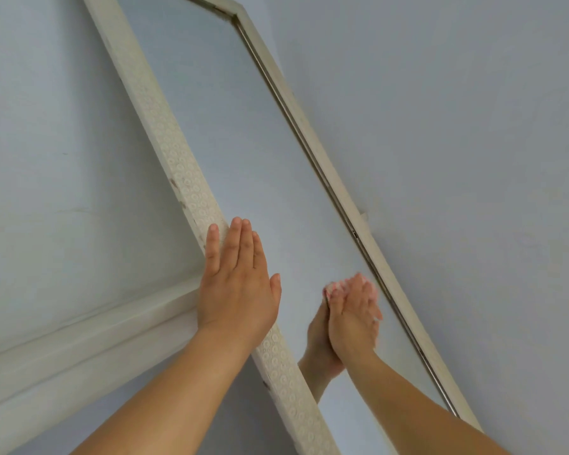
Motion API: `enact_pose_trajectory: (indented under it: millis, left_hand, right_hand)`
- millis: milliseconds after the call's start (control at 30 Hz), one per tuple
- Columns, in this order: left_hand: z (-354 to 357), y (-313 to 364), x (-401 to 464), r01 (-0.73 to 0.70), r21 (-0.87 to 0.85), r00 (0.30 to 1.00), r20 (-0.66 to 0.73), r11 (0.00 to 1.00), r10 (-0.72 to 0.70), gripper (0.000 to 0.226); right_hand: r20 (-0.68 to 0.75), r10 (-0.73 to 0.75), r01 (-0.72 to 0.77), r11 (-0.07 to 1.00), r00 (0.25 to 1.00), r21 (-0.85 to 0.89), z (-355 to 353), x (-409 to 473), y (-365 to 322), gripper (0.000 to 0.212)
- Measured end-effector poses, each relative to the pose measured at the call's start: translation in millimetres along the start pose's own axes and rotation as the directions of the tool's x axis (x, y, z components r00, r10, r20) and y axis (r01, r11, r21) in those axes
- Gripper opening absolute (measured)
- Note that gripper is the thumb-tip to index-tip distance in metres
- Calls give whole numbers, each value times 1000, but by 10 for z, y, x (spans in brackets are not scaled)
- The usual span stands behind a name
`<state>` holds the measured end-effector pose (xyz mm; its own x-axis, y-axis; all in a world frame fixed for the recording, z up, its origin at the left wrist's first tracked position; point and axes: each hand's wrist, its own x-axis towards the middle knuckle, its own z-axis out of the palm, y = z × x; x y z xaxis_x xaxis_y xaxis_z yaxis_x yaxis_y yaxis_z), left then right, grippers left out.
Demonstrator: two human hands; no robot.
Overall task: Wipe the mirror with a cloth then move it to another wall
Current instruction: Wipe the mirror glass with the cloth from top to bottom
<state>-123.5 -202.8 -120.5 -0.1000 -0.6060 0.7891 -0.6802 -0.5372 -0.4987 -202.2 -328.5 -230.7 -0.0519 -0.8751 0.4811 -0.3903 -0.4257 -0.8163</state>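
Wiping looked underway, the move wasn't started. The mirror [276,192] leaned against the wall [457,126]; left hand [237,277] lay flat on its frame [165,126], right hand [353,310] pressed a pink cloth [334,285] to the glass, fingers blurred.

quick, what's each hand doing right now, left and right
Left hand: open, straight fingers flat on the mirror frame.
Right hand: presses a pinkish cloth against the mirror glass; grip blurred, cannot be told.

Soft even daylight, blurred right hand [353,310]
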Motion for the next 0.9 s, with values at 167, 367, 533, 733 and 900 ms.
enact_pose_trajectory:
  millis: [167, 367, 533, 733, 900]
  left_hand:
    - [51, -33, 66, -53, -75, 997, -56, 996, 48, 66]
    - [30, -38, 34, -81, -78, 995, -65, 994, 76, 62]
    - [38, -32, 22, -85, -93, 996, -45, 992, 81, 60]
    - [5, -3, 19, -90, -92, 995, -38, 992, 87, 61]
    - [13, 33, 20, -68, -90, 998, -10, 994, 68, 62]
  right_hand:
    - [-31, -276, 275, 931, 961, 241, -3, 379, -755, 54]
    - [15, -412, 395, 883, 911, 255, 47, 942, -1003, 53]
    - [-134, -278, 305, 915, 951, 263, 96, 1097, -512, 44]
    - [-148, 2, 42, 956, 989, 289, 232, 731, 610, 57]
    - [-1, 58, -57, 986, 998, 154, 164, 672, 626, 60]
